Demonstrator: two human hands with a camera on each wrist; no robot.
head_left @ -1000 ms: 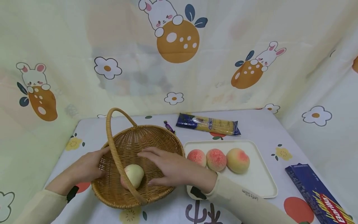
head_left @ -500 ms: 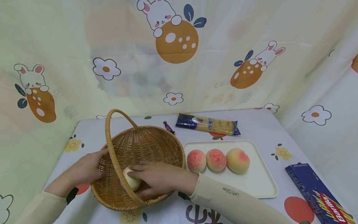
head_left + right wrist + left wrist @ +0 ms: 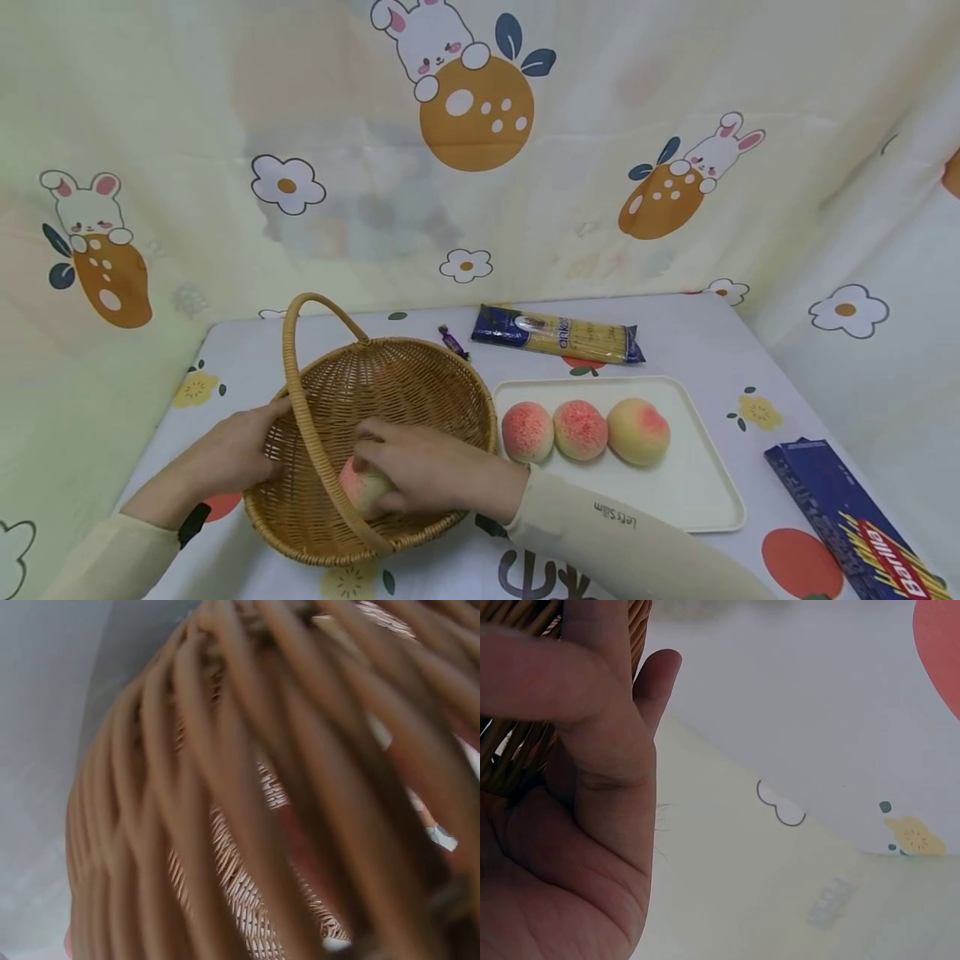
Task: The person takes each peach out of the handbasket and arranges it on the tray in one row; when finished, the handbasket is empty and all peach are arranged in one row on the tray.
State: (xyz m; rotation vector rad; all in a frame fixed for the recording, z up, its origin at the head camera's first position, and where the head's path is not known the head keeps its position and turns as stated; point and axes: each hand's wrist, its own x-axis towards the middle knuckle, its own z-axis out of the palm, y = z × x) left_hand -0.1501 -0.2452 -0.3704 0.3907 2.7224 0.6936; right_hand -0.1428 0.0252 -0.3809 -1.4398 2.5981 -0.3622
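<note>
A brown wicker basket [image 3: 420,379] with an arched handle [image 3: 303,404] stands tilted toward the front. My left hand [image 3: 236,450] grips its left rim, fingers and thumb on either side; in the left wrist view, the same hand [image 3: 600,787] is close beside the weave. Inside the basket, under the handle, my right hand [image 3: 420,467] holds a pink and pale-yellow peach [image 3: 365,490], thumb in front and fingers over the top. The basket's weave [image 3: 247,787] fills much of the right wrist view and hides most of that hand.
Right of the basket, a white tray [image 3: 690,492] bears a row of three peaches [image 3: 581,430]. Behind lie a wrapped candy [image 3: 453,342] and a spaghetti pack [image 3: 558,333]. A blue pasta box [image 3: 855,517] is at the right edge.
My right hand has come down onto the peach and taken hold of it. The peach has turned, showing more pink. My left hand has stayed on the basket rim.
</note>
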